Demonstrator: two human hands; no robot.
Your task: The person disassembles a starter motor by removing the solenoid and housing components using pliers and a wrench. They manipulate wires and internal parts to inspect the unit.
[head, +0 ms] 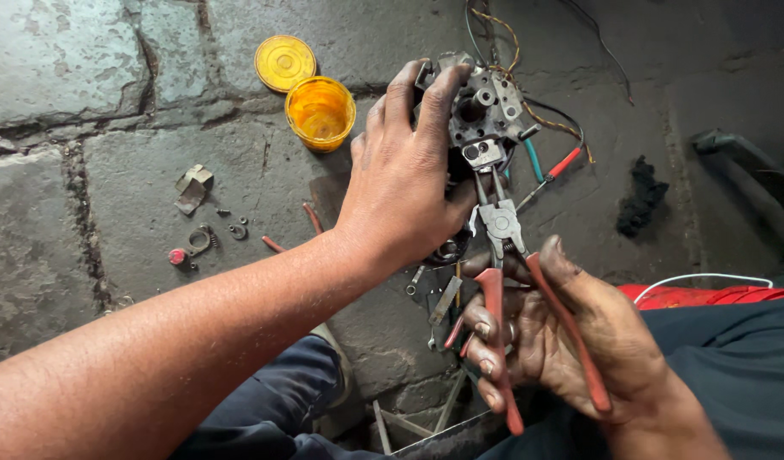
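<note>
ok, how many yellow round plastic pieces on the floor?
2: a flat yellow lid at top, and an open yellow cup just below-right of it, near the left hand. None seem hidden.

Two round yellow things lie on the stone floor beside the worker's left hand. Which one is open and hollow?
The yellow cup, nearer the left hand. It stands mouth up, showing its hollow inside. The yellow lid beyond it is a flat disc lying on the floor.

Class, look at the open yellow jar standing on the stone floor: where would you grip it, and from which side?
Grip the yellow jar around its round side wall, coming from above. It stands upright with its mouth open, so fingers can close round the rim. Its lid lies apart behind it, and the left hand on the metal assembly crowds its right side.
</note>
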